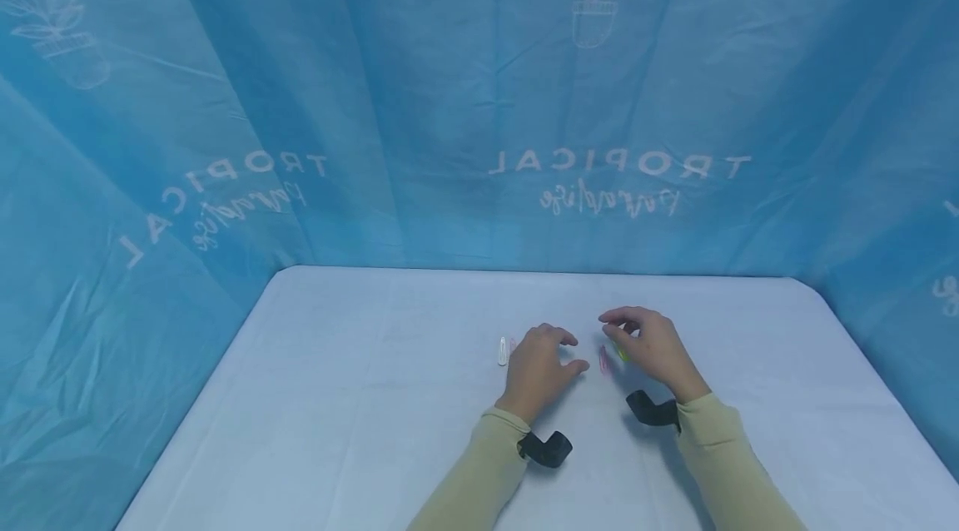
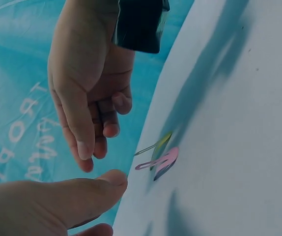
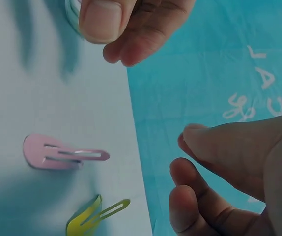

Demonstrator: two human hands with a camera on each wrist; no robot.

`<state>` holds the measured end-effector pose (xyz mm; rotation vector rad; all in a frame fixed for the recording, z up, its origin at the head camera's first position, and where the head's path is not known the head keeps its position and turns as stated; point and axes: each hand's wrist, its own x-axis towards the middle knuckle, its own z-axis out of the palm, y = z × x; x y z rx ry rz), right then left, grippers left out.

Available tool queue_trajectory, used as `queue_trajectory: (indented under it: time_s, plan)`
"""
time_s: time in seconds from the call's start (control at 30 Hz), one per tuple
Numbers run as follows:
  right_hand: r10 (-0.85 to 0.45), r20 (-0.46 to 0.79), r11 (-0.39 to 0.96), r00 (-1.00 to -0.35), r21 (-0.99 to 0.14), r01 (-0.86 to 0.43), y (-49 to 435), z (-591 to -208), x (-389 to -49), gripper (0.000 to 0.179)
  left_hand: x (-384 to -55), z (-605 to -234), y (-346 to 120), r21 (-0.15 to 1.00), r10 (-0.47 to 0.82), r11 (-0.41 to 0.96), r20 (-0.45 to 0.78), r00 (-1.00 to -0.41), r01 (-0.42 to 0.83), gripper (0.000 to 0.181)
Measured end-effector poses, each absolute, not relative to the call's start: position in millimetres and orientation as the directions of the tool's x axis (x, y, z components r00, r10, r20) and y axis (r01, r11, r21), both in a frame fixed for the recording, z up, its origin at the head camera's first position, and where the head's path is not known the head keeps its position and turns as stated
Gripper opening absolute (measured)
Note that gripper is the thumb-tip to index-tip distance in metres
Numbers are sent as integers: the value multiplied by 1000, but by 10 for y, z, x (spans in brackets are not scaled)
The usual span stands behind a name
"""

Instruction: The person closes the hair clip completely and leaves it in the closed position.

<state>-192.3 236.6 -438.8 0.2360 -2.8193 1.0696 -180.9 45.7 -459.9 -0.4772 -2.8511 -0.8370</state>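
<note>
Two snap hair clips stand out between the hands: a pink hair clip and a yellow-green hair clip. Both have their thin prongs sprung up from the body. My right hand hovers over the yellow-green one, thumb and fingers loosely bent with nothing between them. To the left of these clips, my left hand is held with thumb and fingers apart and empty. Just beyond its left side lie a white hair clip and a pinkish clip, the latter partly hidden by that hand.
A white cloth covers the table. Blue curtains with white lettering hang behind it and along both sides. Each wrist carries a black camera mount over a pale green sleeve.
</note>
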Motion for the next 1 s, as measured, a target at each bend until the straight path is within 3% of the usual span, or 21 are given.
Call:
queue_trajectory:
  time_s: [0.33, 1.0]
  plan:
    - [-111, 65, 782, -992, -610, -127, 2355, -4428, -1937, 18, -1774, -4648, 512, 485, 286, 796, 227, -931, 363, 30]
    - [-163, 30, 797, -986, -585, -150, 2386, -4493, -1933, 14, -1764, -4746, 579, 444, 340, 803, 208, -917, 398, 27]
